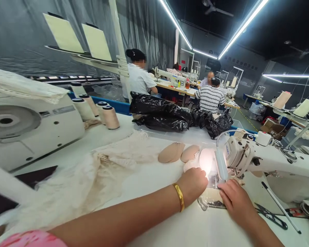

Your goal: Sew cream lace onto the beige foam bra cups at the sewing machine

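My left hand [194,183], with a gold bangle on its wrist, rests on a pale fabric piece [208,197] under the needle of a white sewing machine [262,161]. Its fingers are lost in the glare of the machine lamp [207,161]. My right hand [234,200] lies on the same fabric just right of the needle, fingers curled down onto it. Two beige bra cups [179,152] lie on the table beyond my left hand.
A heap of cream lace fabric [98,171] covers the table's left. Thread cones [109,116] and another white machine [28,130] stand at the far left. Black plastic bags [170,115] lie behind. Snips [271,216] lie to the right. Two people sew farther back.
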The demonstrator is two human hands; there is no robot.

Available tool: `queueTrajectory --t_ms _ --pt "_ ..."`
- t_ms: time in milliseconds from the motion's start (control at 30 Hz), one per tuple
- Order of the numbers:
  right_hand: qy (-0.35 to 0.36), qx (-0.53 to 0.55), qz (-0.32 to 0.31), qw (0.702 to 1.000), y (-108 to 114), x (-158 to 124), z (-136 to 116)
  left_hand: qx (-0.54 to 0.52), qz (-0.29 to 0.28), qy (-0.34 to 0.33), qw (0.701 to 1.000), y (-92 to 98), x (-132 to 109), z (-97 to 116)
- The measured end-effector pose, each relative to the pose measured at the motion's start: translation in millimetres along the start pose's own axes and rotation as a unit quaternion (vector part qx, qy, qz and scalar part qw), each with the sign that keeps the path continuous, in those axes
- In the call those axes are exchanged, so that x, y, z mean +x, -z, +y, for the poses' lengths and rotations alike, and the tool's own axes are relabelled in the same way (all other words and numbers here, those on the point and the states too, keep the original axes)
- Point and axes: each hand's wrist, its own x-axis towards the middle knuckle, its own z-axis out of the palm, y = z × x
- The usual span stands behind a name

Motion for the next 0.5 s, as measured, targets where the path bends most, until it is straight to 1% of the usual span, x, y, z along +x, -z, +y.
queueTrajectory --t_ms 67,133,167,233,300,367,433,467,500 --pt "0.054 -0.001 0.014 0.998 -4 4 -13 0.036 -0.038 0.018 0.998 13.1 -26 4" --pt "0.098 -0.021 0.044 0.994 -9 11 -29 0.047 -0.079 0.022 0.996 32.7 -59 12" --pt "0.118 -0.034 0.063 0.99 -12 15 -38 0.03 -0.098 0.02 0.994 44.5 -77 17" --pt "0.156 -0.039 0.079 0.984 -19 20 -55 -0.059 -0.121 0.025 0.991 69.6 -115 26" --pt "0.188 0.005 0.048 0.981 -25 18 -74 -0.178 -0.106 0.072 0.976 92.6 -154 31" --pt "0.2 0.067 -0.005 0.977 -30 9 -94 -0.274 -0.101 0.148 0.945 108.5 -192 31" --pt "0.204 0.108 -0.033 0.972 -35 -1 -114 -0.327 -0.14 0.204 0.912 114.6 -227 28" --pt "0.207 0.118 -0.036 0.97 -37 -4 -124 -0.345 -0.167 0.215 0.898 114.4 -241 25" --pt "0.214 0.122 -0.032 0.969 -40 -5 -134 -0.352 -0.186 0.22 0.89 112.9 -251 22"
